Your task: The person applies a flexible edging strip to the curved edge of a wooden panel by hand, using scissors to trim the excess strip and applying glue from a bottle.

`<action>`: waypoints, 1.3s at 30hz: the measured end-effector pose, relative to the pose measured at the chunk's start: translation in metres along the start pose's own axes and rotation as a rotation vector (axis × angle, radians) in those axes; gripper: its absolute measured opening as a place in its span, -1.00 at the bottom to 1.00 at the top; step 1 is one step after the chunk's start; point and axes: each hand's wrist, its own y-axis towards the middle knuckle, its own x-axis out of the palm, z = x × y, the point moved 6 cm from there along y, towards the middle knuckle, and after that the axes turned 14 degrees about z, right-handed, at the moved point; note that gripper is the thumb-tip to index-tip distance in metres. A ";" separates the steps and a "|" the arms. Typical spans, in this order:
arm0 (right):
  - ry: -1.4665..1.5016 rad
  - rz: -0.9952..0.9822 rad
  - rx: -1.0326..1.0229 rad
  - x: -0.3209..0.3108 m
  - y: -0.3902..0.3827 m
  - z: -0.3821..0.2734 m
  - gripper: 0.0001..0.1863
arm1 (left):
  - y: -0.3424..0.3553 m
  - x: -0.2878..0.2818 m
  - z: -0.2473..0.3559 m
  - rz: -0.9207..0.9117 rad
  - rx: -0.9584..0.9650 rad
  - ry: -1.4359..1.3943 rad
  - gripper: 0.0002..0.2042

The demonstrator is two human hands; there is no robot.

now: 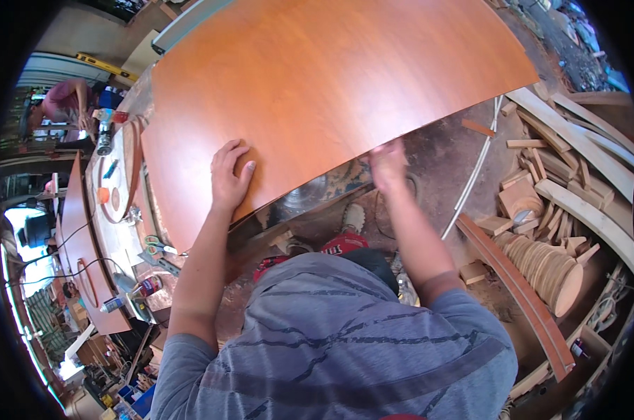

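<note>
A large, glossy orange-brown wood panel (pixel 317 84) lies across the work surface in front of me, its near edge running up to the right. My left hand (pixel 231 173) rests on top of the panel near its lower left edge, fingers slightly bent and the thumb apart, holding nothing. At the panel's near edge, right of the middle, is my right hand (pixel 388 166). It is closed and a little blurred; the fingers are partly hidden, and what they hold cannot be made out. Below the edge a round, shiny metallic thing (pixel 304 197) shows partly.
Left of the panel lie scissors (pixel 157 246), a cordless drill (pixel 104 131) and curved wood pieces. Another person (pixel 68 101) bends over at the far left. Wood offcuts (pixel 541 161), stacked round discs (pixel 538 273) and a long curved strip (pixel 517 297) fill the right side.
</note>
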 end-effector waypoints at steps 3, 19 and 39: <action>0.163 -0.261 0.194 0.036 -0.030 0.043 -0.11 | -0.001 0.001 -0.003 0.004 0.011 -0.008 -0.68; 0.183 0.072 -0.023 -0.035 0.050 -0.052 0.08 | 0.007 0.000 0.006 -0.061 -0.035 -0.023 -0.71; 0.395 0.083 -0.130 -0.038 0.075 -0.062 -0.02 | 0.017 0.008 0.008 -0.099 0.021 0.029 -0.66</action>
